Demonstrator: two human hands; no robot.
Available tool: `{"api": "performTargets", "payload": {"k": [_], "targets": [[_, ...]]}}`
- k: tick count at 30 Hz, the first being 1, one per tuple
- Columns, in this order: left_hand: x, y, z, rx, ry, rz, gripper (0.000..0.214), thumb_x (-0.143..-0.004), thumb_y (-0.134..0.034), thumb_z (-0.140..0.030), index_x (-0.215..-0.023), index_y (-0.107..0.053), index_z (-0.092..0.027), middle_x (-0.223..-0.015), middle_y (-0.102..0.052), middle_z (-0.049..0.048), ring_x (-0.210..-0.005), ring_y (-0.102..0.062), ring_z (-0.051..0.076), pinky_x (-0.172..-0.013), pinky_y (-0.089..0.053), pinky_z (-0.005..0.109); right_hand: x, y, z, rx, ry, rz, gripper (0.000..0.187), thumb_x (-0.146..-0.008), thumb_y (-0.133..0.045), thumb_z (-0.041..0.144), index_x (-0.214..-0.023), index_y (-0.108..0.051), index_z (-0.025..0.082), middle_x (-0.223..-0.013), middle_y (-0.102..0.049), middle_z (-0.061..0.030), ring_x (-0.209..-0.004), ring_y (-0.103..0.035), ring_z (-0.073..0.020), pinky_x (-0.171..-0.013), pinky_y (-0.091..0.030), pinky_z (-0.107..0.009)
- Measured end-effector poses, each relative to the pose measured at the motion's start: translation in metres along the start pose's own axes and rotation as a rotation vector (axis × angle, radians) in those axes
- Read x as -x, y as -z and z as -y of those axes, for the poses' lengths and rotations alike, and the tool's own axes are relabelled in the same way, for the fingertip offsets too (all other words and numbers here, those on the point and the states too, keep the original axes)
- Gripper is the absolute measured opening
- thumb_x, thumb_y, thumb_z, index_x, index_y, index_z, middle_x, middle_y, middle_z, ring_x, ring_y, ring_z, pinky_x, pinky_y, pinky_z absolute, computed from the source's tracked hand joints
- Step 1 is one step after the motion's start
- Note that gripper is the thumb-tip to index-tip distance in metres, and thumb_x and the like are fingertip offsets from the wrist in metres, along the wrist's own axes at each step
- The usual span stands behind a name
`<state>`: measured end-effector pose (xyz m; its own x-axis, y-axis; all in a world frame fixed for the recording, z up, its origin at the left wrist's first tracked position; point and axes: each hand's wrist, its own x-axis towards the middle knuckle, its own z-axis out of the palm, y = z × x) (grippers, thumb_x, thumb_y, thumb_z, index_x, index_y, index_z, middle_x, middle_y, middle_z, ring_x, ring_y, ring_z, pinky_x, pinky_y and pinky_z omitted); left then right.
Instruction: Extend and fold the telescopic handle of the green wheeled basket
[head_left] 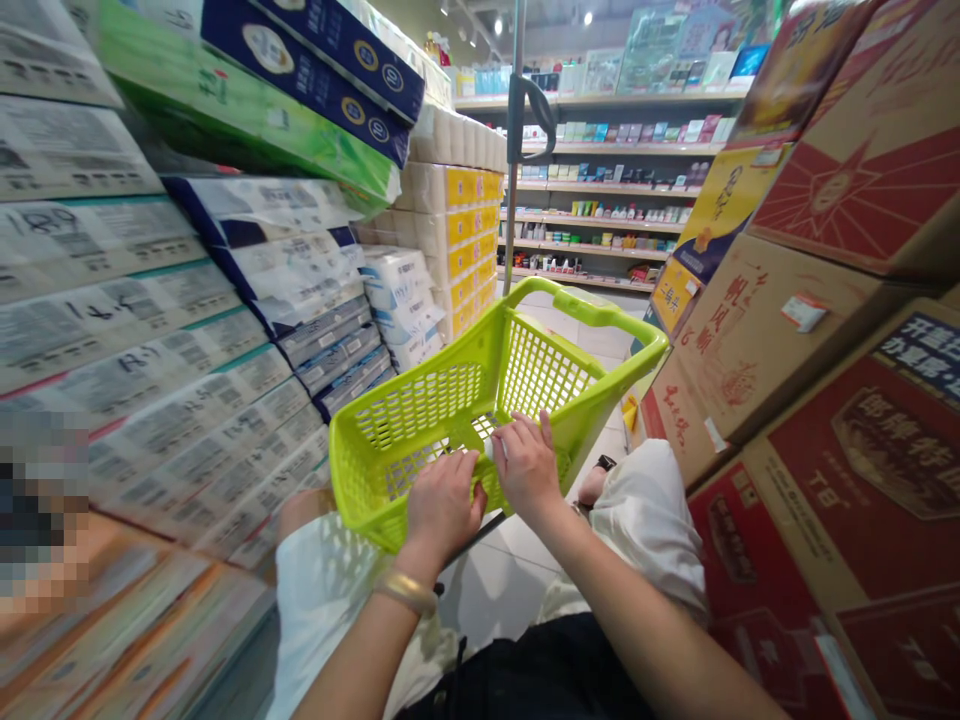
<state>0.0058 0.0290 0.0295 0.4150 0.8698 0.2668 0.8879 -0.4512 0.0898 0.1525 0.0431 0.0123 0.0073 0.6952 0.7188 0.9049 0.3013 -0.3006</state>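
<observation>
A lime-green plastic shopping basket [409, 390] with lattice sides stands between my knees, its inside showing no goods. My left hand [444, 500], a gold-coloured bangle on its wrist, is closed over the near rim, fingers curled inside and thumb on the outer side. Beside it, my right hand [527, 462] is also at the near rim with its fingers bent together. A small white piece [489, 447] shows at the right fingertips; its kind is too small to make out. Fingers hide part of the rim.
Stacked tissue packs [135, 340] rise on the left, with yellow-labelled paper rolls [466, 240] behind. Red and brown cartons [750, 330] line the right. A grey pole with a dark handle [517, 120] stands beyond the basket. Shelves of small goods [607, 190] fill the back.
</observation>
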Motion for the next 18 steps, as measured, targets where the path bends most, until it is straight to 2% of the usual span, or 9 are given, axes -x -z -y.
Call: {"api": "performTargets", "payload": {"k": [4,9,12,16,18], "targets": [[0.002,-0.002,0.004,0.007,-0.011,-0.015,0.032,-0.083,-0.049,-0.024,-0.114,-0.056,-0.022,-0.102,-0.066,0.0072,-0.097,-0.06,0.024,-0.084,-0.043,0.035,-0.003,0.009,-0.01,0.039,0.021,-0.004,0.017,-0.095,-0.051,0.024,-0.086,-0.065,0.024,-0.088,-0.071,-0.0039,-0.114,-0.058,-0.0239,-0.119,-0.012,-0.049],[0.001,-0.005,0.002,0.009,-0.008,-0.026,0.032,-0.084,-0.049,-0.026,-0.116,-0.055,-0.022,-0.1,-0.066,0.0065,-0.097,-0.06,0.023,-0.082,-0.043,0.034,-0.013,0.02,-0.033,0.142,-0.047,-0.055,0.018,-0.095,-0.051,0.024,-0.085,-0.066,0.021,-0.09,-0.072,-0.0057,-0.115,-0.058,-0.0259,-0.118,-0.012,-0.05],[0.0,-0.005,0.0,-0.01,-0.012,-0.04,0.032,-0.084,-0.05,-0.026,-0.115,-0.056,-0.021,-0.099,-0.066,0.0061,-0.096,-0.06,0.023,-0.081,-0.044,0.035,-0.011,0.013,-0.023,0.144,-0.055,-0.064,0.019,-0.095,-0.051,0.023,-0.084,-0.066,0.021,-0.089,-0.072,-0.0052,-0.113,-0.058,-0.0243,-0.118,-0.011,-0.047],[0.0,-0.004,0.001,-0.021,-0.022,-0.045,0.03,-0.082,-0.052,-0.025,-0.112,-0.057,-0.02,-0.099,-0.067,0.0056,-0.095,-0.06,0.024,-0.081,-0.045,0.035,-0.002,0.0,0.002,0.065,0.011,-0.016,0.018,-0.094,-0.051,0.021,-0.082,-0.065,0.023,-0.086,-0.072,-0.0026,-0.111,-0.059,-0.0208,-0.119,-0.009,-0.043],[0.001,-0.004,0.003,-0.023,-0.027,-0.047,0.029,-0.081,-0.054,-0.025,-0.11,-0.057,-0.021,-0.098,-0.067,0.0053,-0.095,-0.06,0.024,-0.08,-0.045,0.035,0.0,0.0,0.006,0.052,0.034,0.0,0.017,-0.094,-0.052,0.022,-0.082,-0.065,0.023,-0.086,-0.072,-0.0018,-0.112,-0.059,-0.0204,-0.119,-0.008,-0.043]]}}
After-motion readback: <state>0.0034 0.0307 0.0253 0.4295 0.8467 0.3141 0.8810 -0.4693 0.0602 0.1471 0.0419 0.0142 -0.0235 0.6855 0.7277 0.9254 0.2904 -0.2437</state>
